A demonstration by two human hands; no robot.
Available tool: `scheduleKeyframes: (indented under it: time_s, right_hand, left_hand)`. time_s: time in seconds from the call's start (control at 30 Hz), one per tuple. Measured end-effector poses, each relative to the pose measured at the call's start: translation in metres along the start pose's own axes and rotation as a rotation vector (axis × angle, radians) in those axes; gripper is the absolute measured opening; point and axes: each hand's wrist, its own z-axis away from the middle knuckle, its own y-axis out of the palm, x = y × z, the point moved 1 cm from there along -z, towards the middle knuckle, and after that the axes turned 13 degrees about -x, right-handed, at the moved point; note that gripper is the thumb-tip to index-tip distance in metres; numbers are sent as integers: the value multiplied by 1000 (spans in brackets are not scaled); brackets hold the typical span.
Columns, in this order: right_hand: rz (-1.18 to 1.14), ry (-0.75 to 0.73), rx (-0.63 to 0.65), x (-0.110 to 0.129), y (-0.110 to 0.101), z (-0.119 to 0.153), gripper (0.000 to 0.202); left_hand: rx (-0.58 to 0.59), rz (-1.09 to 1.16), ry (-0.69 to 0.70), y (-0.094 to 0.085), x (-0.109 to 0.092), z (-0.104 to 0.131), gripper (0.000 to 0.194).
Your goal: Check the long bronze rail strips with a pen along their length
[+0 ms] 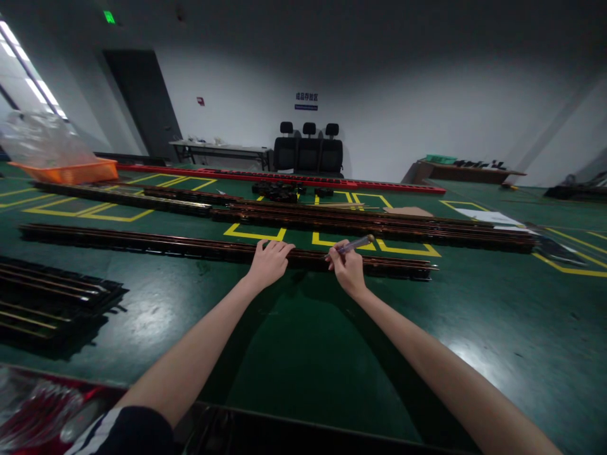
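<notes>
Across the green table lies a long dark rail (142, 241) with copper-coloured strips along its length. My left hand (269, 264) rests on top of this rail, fingers stretched over it and the thumb apart. To its right, my right hand (349, 272) is closed around a marker pen (355, 244) with a greyish, see-through barrel. The pen slants down to the left, its lower end at the rail; whether the tip touches is too blurred to tell.
More long rails (370, 222) lie behind, over yellow tape outlines. Stacked rails (52, 291) sit at the left. An orange basket (71, 170) with clear plastic bags stands at the far left. Papers (488, 216) and a dark flat object (557, 245) are at the right.
</notes>
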Motion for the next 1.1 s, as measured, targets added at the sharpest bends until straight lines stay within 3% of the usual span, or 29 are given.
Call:
scheduleKeyframes:
  time_s: [0.5, 0.83, 1.1]
  right_hand:
    - [39, -65, 22, -2, 1, 0, 27]
    - [-39, -39, -58, 0, -1, 1, 30]
    - [-14, -34, -31, -2, 0, 0, 38]
  left_hand:
    - [34, 8, 12, -3, 2, 0, 40]
    - [49, 25, 2, -5, 2, 0, 41]
    - [36, 26, 10, -2, 3, 1, 41]
